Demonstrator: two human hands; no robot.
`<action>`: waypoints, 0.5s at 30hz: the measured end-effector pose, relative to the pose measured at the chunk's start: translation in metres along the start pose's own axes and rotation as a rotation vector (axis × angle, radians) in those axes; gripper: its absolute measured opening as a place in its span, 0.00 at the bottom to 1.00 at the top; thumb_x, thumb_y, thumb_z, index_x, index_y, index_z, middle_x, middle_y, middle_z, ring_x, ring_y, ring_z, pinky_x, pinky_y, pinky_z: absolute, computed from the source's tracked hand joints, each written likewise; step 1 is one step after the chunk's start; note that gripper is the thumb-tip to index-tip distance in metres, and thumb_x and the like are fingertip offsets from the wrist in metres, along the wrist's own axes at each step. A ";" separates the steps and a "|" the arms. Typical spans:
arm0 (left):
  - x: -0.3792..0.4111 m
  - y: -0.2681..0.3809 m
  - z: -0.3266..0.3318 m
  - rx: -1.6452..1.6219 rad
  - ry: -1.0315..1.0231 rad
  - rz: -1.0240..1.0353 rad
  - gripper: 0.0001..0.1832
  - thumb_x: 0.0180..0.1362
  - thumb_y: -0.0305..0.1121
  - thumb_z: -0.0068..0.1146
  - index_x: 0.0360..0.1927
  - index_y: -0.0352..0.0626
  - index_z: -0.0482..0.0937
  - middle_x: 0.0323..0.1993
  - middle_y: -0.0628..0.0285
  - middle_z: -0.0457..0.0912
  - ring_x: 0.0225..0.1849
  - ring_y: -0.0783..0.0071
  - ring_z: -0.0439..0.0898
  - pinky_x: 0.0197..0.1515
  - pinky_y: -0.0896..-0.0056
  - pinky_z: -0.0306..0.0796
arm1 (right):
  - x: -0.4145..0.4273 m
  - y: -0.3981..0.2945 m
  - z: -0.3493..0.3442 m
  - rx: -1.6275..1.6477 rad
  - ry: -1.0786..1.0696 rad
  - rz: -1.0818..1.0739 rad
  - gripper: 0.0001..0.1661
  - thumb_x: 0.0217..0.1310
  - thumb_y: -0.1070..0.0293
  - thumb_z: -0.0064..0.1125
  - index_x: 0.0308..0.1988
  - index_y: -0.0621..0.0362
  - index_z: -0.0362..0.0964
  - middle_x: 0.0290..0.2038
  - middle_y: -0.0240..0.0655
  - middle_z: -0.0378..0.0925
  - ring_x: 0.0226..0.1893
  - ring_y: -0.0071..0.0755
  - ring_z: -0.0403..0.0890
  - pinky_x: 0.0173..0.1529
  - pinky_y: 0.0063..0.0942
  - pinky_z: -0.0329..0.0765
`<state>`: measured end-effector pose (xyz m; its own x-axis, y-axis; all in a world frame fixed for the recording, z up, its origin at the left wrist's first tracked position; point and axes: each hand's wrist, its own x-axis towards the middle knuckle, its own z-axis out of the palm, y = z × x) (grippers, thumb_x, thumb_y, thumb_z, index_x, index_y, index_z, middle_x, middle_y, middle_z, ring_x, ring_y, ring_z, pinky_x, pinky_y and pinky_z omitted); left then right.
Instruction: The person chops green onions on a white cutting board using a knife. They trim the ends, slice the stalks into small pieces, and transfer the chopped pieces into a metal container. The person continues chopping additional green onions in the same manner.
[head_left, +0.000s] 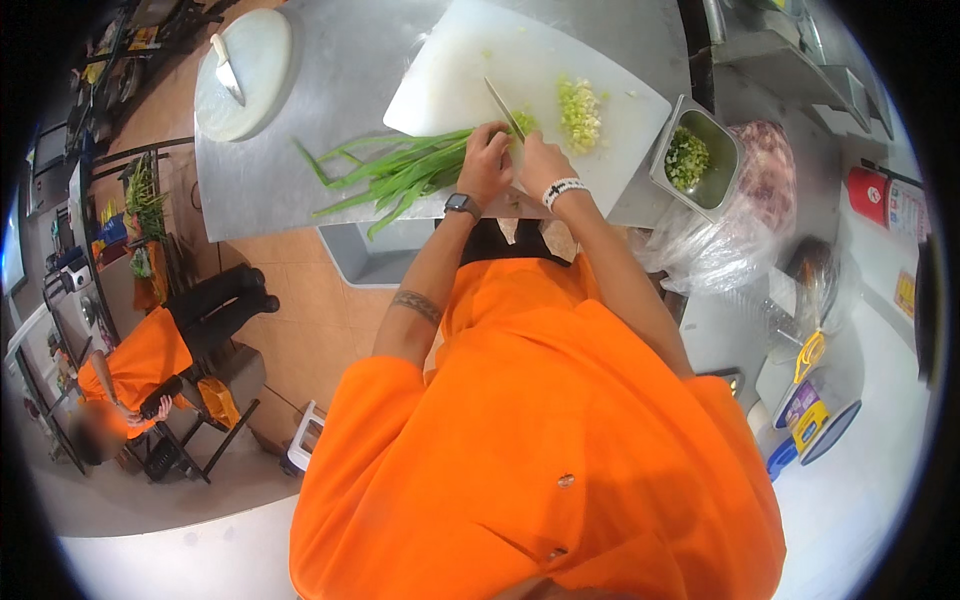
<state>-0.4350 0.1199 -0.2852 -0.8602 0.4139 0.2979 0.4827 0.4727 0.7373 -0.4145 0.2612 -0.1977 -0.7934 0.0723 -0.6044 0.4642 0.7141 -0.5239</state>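
My left hand (486, 166) is closed around a bunch of green onions (405, 169), whose long green leaves trail left over the edge of the white cutting board (442, 82). My right hand (544, 166) grips a kitchen knife (504, 107), its blade pointing up and to the left, close beside my left fingers. Freshly cut pieces lie against the blade. To the right on the board is a pile of chopped green onion (580, 116). A steel pan (720, 161) at the board's right edge holds more chopped green onion (686, 159).
A round white board (262, 67) with another knife (229, 75) lies at the steel table's (330, 82) left end. Right of the pan is bagged meat (765, 169). A grey bin (367, 259) stands below the table's front edge. Another person (142, 360) is at the left.
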 end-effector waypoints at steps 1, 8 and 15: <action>-0.001 0.001 0.000 0.013 0.005 -0.009 0.14 0.49 0.16 0.57 0.40 0.38 0.79 0.52 0.51 0.78 0.54 0.48 0.77 0.56 0.52 0.72 | -0.007 0.000 0.003 -0.005 -0.004 0.017 0.23 0.61 0.70 0.58 0.52 0.70 0.62 0.46 0.71 0.77 0.49 0.71 0.80 0.54 0.55 0.78; -0.003 0.004 -0.003 0.010 0.005 -0.028 0.13 0.50 0.16 0.56 0.40 0.38 0.79 0.50 0.53 0.79 0.53 0.48 0.78 0.54 0.54 0.74 | -0.025 0.004 0.016 -0.011 0.001 0.037 0.21 0.63 0.69 0.55 0.51 0.68 0.61 0.43 0.70 0.78 0.48 0.71 0.81 0.53 0.55 0.79; 0.014 0.012 -0.009 -0.054 -0.053 -0.116 0.12 0.51 0.16 0.57 0.41 0.37 0.79 0.50 0.54 0.80 0.53 0.49 0.79 0.55 0.55 0.74 | 0.055 0.007 0.025 0.117 0.195 -0.151 0.18 0.63 0.72 0.51 0.51 0.64 0.62 0.40 0.69 0.78 0.46 0.72 0.80 0.50 0.59 0.77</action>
<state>-0.4430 0.1244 -0.2670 -0.8992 0.4000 0.1774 0.3696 0.4774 0.7971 -0.4451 0.2532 -0.2499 -0.9128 0.1121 -0.3927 0.3680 0.6429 -0.6718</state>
